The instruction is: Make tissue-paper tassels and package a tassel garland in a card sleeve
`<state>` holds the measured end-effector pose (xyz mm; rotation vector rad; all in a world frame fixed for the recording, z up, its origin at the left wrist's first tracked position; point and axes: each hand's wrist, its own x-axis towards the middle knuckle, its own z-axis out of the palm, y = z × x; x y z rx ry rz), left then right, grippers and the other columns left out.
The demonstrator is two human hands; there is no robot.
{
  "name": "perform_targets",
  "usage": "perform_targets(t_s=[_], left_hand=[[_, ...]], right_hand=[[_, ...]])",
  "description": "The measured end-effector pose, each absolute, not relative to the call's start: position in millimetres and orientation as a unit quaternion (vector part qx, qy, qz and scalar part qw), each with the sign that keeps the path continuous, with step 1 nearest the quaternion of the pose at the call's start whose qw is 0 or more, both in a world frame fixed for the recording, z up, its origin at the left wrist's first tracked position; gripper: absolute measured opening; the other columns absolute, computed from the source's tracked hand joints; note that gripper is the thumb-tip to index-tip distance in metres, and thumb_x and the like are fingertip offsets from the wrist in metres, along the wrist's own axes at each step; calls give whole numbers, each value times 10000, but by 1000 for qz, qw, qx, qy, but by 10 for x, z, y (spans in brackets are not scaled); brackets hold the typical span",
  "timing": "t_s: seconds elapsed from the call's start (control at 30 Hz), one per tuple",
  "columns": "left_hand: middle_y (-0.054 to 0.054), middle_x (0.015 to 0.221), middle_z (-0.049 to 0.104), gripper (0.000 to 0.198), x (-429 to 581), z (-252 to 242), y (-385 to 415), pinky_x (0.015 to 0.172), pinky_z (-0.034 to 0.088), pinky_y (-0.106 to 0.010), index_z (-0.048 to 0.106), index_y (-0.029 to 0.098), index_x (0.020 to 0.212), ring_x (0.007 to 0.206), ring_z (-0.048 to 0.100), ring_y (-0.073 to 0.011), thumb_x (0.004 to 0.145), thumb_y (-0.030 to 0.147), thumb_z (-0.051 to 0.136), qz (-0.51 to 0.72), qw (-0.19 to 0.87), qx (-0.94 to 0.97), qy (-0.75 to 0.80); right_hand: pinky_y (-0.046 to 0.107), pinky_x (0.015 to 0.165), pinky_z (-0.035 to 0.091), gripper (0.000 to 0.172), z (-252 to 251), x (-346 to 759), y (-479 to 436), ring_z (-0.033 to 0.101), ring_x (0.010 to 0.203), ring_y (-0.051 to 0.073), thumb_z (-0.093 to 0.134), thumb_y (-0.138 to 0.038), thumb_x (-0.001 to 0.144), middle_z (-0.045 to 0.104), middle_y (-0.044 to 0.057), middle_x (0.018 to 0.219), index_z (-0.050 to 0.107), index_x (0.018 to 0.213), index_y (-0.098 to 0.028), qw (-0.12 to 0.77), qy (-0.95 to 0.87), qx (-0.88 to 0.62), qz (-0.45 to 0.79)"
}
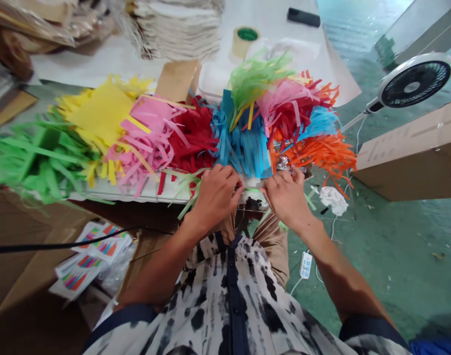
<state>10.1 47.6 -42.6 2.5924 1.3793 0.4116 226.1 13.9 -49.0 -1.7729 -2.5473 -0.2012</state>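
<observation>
At the table's front edge, my left hand [218, 191] is closed with its fingers pinched on a light green tissue paper tassel [252, 190]. My right hand [285, 195] grips the same tassel a little further right, and a narrow middle stretch shows between them. Loose pale green strips stick out beyond both hands. Just behind lie fringed tissue bundles: blue [243, 150], red [193, 135], pink [147, 123], yellow [99, 116] and green [44, 153]. To the right sit more, in light green [260, 79] and orange [323, 155]. The fingertips are partly hidden.
A tape roll [243, 42], a black object [303, 17] and stacked pale bundles [179, 29] lie further back. A fan [413, 84] and a cardboard box [410, 153] stand right. Below left, a box holds printed cards [86, 259]. A power strip [305, 265] lies on the floor.
</observation>
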Motion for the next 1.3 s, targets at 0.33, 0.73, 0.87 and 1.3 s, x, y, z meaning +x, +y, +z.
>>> perform_targets(t_s=[0.33, 0.73, 0.87, 1.3], left_hand=[[-102, 1072, 714, 142, -76, -435, 457, 867, 392, -466, 709, 199, 986, 1051, 583, -317, 987, 334, 666, 144, 60, 844, 514], [-111, 1124, 745, 233, 13, -574, 281, 876, 485, -434, 739, 187, 1164, 1070, 639, -277, 965, 214, 621, 210, 68, 915, 338], [-115, 1090, 752, 215, 12, -613, 89, 839, 489, -424, 740, 173, 1118, 1022, 654, -269, 1011, 323, 629, 237, 49, 906, 347], [-75, 1013, 832, 180, 2, -416, -289, 831, 557, -377, 814, 214, 1058, 912, 763, -246, 1004, 268, 650, 366, 165, 805, 437]], right_hand=[[549, 1167, 244, 265, -506, 2387, 51, 557, 1066, 298, 514, -365, 1062, 729, 89, 945, 694, 981, -190, 67, -798, -595, -69], [544, 1218, 259, 170, -526, 2195, -81, 648, 1124, 232, 591, -239, 1043, 802, 19, 1087, 744, 1117, -235, 180, -849, -486, -108], [474, 1188, 313, 180, -508, 2190, -86, 662, 1015, 187, 586, -182, 1054, 794, 0, 952, 744, 984, -232, 170, -869, -444, -140], [425, 1050, 377, 167, -250, 2057, -352, 679, 1007, 173, 635, -154, 1028, 802, -31, 956, 732, 1024, -290, 246, -856, -405, -208]])
